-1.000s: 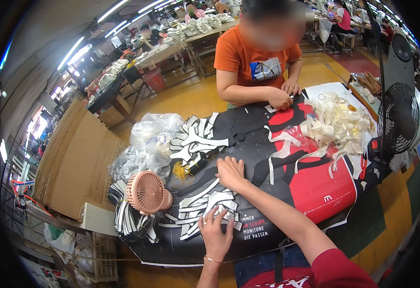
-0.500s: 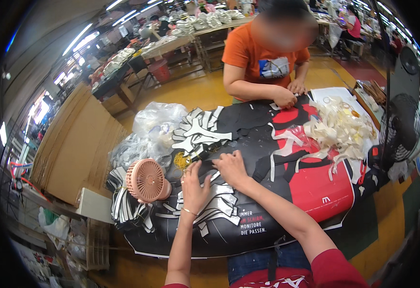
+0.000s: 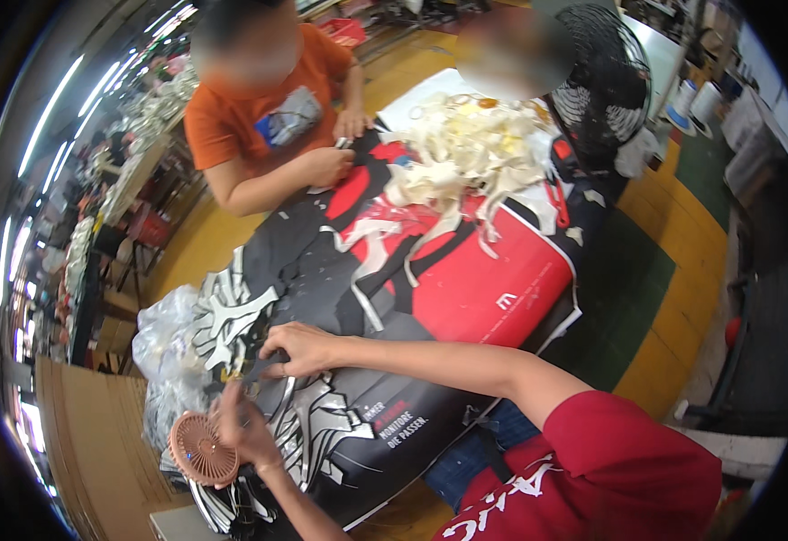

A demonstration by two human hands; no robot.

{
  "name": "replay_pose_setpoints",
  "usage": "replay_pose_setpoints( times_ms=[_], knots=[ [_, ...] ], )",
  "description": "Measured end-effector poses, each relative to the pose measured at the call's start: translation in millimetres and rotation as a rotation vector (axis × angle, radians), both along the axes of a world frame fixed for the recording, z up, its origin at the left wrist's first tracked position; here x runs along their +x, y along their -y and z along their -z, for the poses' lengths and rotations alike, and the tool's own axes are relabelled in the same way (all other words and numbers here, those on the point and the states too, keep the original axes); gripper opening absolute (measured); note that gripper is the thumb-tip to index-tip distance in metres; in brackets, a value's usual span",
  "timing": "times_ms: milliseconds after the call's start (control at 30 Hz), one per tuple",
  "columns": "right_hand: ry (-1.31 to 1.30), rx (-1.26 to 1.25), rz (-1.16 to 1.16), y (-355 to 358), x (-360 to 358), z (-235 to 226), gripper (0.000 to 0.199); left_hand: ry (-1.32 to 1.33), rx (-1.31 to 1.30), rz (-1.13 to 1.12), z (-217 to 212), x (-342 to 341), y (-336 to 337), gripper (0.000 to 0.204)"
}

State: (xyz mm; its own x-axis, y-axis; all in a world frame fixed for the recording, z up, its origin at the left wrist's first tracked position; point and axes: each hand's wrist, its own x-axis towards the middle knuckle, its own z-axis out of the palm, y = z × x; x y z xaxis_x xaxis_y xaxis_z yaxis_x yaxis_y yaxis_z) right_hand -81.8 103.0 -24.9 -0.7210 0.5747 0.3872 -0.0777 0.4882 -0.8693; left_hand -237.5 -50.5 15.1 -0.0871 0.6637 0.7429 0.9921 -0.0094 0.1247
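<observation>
My right hand (image 3: 299,350) is curled low over the dark table cover, fingertips bent down beside a stack of black-edged white cut pieces (image 3: 315,422). Whatever its fingers pinch is dark and hard to make out against the cover. To its left, my left hand (image 3: 248,428) is smeared by motion, close beside a small round pink fan (image 3: 205,449). Further off lies another heap of white cut pieces (image 3: 232,316), with a bit of yellow string-like material (image 3: 223,371) at its near end.
The table cover (image 3: 493,284) is black and red. Cream scraps (image 3: 475,149) pile at its far right, near red-handled scissors (image 3: 556,203) and a black fan (image 3: 601,77). A co-worker in an orange shirt (image 3: 268,117) handles something small opposite. Clear plastic bags (image 3: 173,338) and cardboard (image 3: 96,433) lie left.
The view has swung to the right, so the table appears turned and shifted left. My left hand has moved nearer the pink fan, away from my right hand, which stays by the cut pieces.
</observation>
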Motion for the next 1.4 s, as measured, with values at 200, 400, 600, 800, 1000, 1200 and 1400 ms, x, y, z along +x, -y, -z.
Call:
replay_pose_setpoints(
  times_ms=[200,400,600,800,1000,1200,1400],
  knots=[
    [0.14,0.448,0.273,-7.7,52.1,-13.1,0.07,0.606,0.014,0.067,-87.9,37.6,66.9,0.021],
    [-0.131,-0.327,-0.281,51.9,175.5,-51.2,0.053,0.698,-0.571,0.225,-45.7,155.7,33.9,0.045],
    [0.225,-0.312,0.357,70.6,265.1,-34.9,0.038,0.683,-0.727,0.412,-5.1,218.8,-7.6,0.046],
    [0.484,0.328,0.654,41.5,275.7,-24.2,0.017,0.293,-0.707,0.13,5.5,213.6,-3.7,0.04],
    [0.334,0.445,0.549,-17.0,236.8,-29.5,0.018,0.297,-0.545,0.134,10.1,205.3,10.2,0.037],
    [0.672,0.426,0.579,-36.6,235.9,-37.3,0.023,0.239,-0.658,0.222,24.6,232.2,22.7,0.05],
    [0.65,0.306,0.583,-32.8,237.9,-31.1,0.021,0.329,-0.666,0.168,23.6,235.1,30.4,0.05]
  ],
)
